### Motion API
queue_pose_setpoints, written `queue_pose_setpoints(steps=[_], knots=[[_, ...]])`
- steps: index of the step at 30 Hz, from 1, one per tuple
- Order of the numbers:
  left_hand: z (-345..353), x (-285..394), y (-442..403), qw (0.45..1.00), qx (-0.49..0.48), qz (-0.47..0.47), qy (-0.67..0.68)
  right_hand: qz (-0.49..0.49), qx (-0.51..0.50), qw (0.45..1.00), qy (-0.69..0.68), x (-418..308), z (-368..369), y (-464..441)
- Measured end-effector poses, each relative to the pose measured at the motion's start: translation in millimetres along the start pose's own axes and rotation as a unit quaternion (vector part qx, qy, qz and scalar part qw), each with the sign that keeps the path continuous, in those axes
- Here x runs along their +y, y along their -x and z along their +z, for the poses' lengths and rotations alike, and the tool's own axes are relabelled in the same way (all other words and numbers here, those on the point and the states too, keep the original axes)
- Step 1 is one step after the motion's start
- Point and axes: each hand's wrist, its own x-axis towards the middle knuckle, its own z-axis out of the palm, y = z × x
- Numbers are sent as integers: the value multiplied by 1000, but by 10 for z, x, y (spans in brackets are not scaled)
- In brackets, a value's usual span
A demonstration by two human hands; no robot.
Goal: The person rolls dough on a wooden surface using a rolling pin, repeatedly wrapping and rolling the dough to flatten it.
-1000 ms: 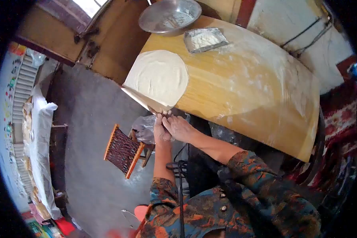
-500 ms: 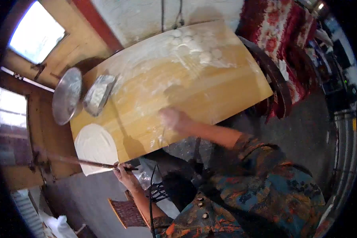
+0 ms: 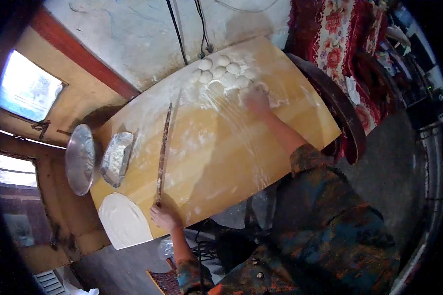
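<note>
My left hand [image 3: 166, 216] is closed around the near end of a long, thin rolling pin [image 3: 164, 152], which points away across the floured board [image 3: 216, 172]. Left of that hand, a thin rolled-out sheet of dough [image 3: 125, 221] lies at the board's near left corner. At the far side my right hand [image 3: 257, 101] reaches down to the edge of a group of small round dough pieces [image 3: 227, 79]. Its fingers are blurred against the pale dough, so I cannot make out whether they grip a piece.
A metal bowl [image 3: 80, 160] stands at the board's left edge beside a foil-like tray of flour [image 3: 116, 160]. Black cables [image 3: 202, 29] hang down the wall behind. To the right are a dark rounded rim [image 3: 347, 115] and a red flowered cloth [image 3: 332, 24].
My right hand has moved from the board's near middle to the dough pieces at the back. The rolling pin has swung from over the dough sheet to pointing across the board.
</note>
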Motion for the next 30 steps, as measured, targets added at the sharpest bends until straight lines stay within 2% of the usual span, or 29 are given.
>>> queue_pose_setpoints(steps=[2,5,6,8,9,11,12,13,16,18,19,20,21,22,23,24,26,27,29,30], knots=[[-62,3,16,999,4,27,-16,-14,-66,998,-11,-193,-27,167],[4,14,-42,1000,3,19,-4,-23,-89,985,-146,-560,-207,561],[-7,-19,-42,1000,-4,12,0,-30,-48,998,-1,-403,-48,613],[-49,-9,-17,1000,-8,15,-16,16,11,995,101,263,-16,654],[-67,25,-33,1000,-8,16,-21,75,30,995,58,636,-210,651],[-104,84,-37,999,-30,18,-28,91,123,958,243,1017,-491,584],[-125,66,-32,998,-41,22,-33,137,16,982,130,967,-504,625],[-116,52,-31,998,-44,15,-32,182,-85,980,13,746,-534,584],[-51,66,-61,999,-32,9,-20,20,-145,987,74,-285,-141,818],[-57,33,-79,1000,-11,15,-19,-141,-193,969,58,-976,-26,1064],[-82,53,-128,1000,-12,5,-22,-70,-167,972,-148,-945,-15,1066],[-61,63,-147,999,-23,-7,-29,8,-144,927,-345,-836,-18,1120],[-95,63,-85,998,-42,-23,-42,52,-165,928,-330,-588,-182,1189],[7,-101,-52,999,-4,22,-41,96,-187,926,-314,-356,-369,1253],[153,-219,-64,996,39,68,-33,65,-193,966,-162,-98,-550,1359],[105,-166,-55,999,15,46,-21,35,-194,980,-4,144,-746,1458],[74,-61,-47,1000,-7,28,-8,-56,-95,981,159,344,-757,2075],[86,-55,-53,999,-2,34,-10,-42,-222,968,109,-51,-943,2110],[88,-153,-57,999,8,48,-19,-18,-265,964,-16,-750,-521,2181],[172,-210,-56,998,17,53,-24,-62,-254,965,-29,-1049,-432,2146]])
